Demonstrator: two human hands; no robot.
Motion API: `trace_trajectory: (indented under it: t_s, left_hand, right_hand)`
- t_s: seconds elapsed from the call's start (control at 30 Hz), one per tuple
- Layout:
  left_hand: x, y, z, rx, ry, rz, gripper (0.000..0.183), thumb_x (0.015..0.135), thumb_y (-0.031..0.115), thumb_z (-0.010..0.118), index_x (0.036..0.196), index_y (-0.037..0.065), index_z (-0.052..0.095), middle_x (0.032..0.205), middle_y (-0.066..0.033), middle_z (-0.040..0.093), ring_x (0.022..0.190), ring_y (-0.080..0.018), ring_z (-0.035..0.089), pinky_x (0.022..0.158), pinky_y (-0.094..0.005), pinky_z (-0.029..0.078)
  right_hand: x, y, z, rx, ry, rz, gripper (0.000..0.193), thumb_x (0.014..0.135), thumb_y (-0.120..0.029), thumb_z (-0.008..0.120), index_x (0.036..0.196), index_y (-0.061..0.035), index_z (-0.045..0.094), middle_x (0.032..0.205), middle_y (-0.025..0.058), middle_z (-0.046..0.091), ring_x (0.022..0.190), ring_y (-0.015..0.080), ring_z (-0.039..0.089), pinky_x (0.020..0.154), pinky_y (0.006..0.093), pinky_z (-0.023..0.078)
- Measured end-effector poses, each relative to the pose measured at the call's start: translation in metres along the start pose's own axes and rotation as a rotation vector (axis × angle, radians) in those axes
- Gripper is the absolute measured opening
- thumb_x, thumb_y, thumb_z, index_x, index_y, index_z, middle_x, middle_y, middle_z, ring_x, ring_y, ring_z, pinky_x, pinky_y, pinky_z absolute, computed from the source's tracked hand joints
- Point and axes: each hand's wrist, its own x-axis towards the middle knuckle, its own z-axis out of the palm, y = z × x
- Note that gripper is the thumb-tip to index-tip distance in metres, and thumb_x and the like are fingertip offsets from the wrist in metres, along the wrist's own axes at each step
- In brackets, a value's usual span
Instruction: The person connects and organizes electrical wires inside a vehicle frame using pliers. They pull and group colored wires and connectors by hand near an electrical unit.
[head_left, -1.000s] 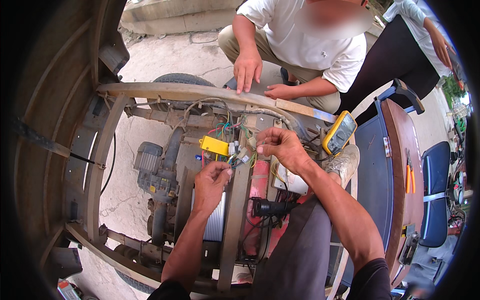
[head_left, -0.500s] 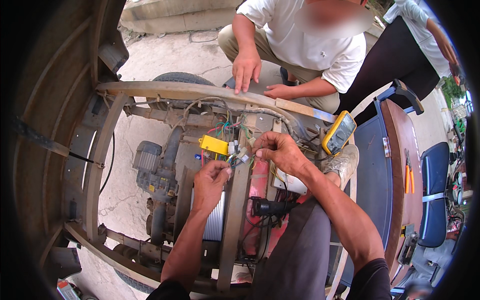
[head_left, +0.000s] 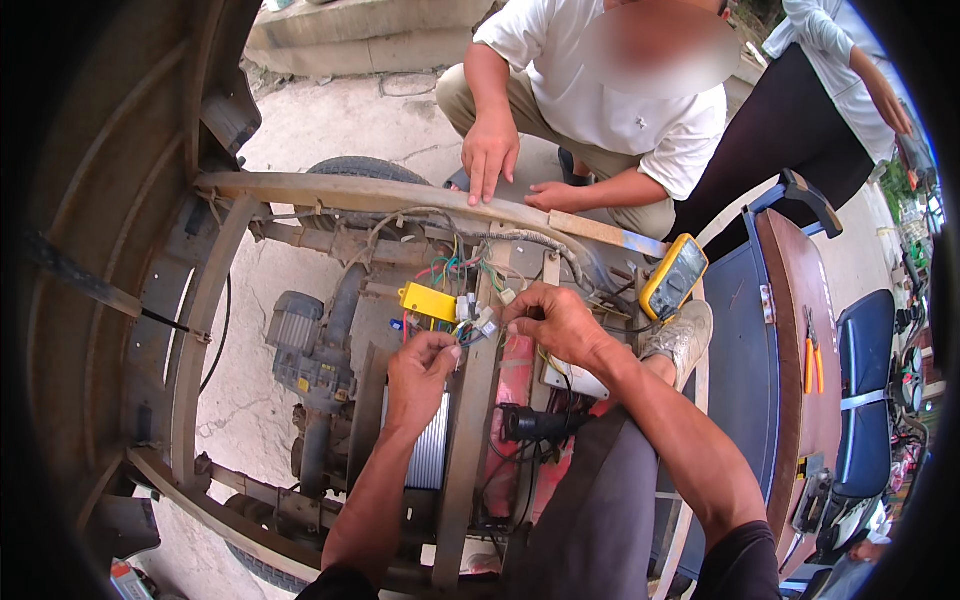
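My left hand is closed, thumb against fingertips, at the ends of thin wires below a cluster of white plug connectors. Just right of that cluster my right hand is curled, its thumb and forefinger pinched together; whatever lies between them is too small to make out. A pale connector sits beside its fingertips. Left of the plugs is a yellow box with wires running from it. Green, red and blue wires spread out behind the box.
A metal vehicle frame surrounds the work, with a motor on the left. A yellow multimeter leans by my shoe. Orange-handled pliers lie on a brown board. Opposite, a co-worker's hand rests on the rail.
My right hand has shifted slightly down, and the pale connector now shows more clearly above its fingertips. My left hand stays at the wires. The view has tilted a little.
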Motion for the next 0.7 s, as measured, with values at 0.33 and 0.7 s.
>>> trace_trajectory:
  t_s: [0.33,0.7]
  left_hand:
    - [0.000,-0.001,0.000,0.004,-0.011,-0.001,0.008,0.092,0.000,0.064,0.100,-0.002,0.066,0.085,-0.0027,0.068,0.075,-0.0072,0.062,0.070,-0.0225,0.050]
    - [0.001,-0.003,0.000,-0.076,0.003,0.014,0.007,0.094,-0.001,0.062,0.101,-0.002,0.063,0.085,-0.0046,0.067,0.075,-0.0089,0.063,0.070,-0.0232,0.051]
  right_hand:
    - [0.017,-0.013,-0.017,0.111,-0.031,0.074,0.005,0.087,-0.004,0.065,0.087,0.0010,0.065,0.068,0.0046,0.062,0.063,0.0106,0.057,0.058,0.0285,0.047]
    - [0.041,-0.047,0.028,0.192,-0.061,0.024,0.003,0.082,0.001,0.067,0.085,0.0028,0.068,0.068,0.0063,0.066,0.060,0.0116,0.061,0.056,0.0281,0.050]
